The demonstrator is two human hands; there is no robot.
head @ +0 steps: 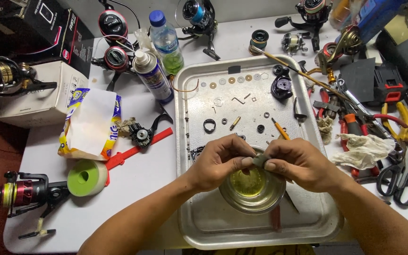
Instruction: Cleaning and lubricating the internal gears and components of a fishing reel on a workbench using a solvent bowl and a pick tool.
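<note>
A small dark grey part [259, 160] was pinched between the fingertips of both hands, held just above a round metal bowl [252, 196] of yellowish liquid. The left hand [220, 160] gripped the part's left edge with thumb and forefinger, and the right hand [294, 163] clasped its right edge the same way (what kind of part it was could not be told). The bowl stood in a metal tray [204, 222] on the white surface [142, 179]. Farther up the tray lay a row of small washers [232, 80], a black ring [209, 125], a black round reel part [281, 88] and a yellow-handled tool [280, 128]. Right of the tray lay a crumpled rag [362, 148], scissors [402, 177] and red-handled pliers [378, 118]. Left of it stood a spray can [153, 75] and a clear plastic bottle [166, 42], with a green spool [87, 177] and a red and black fishing reel [27, 192] nearer the surface's edge.
</note>
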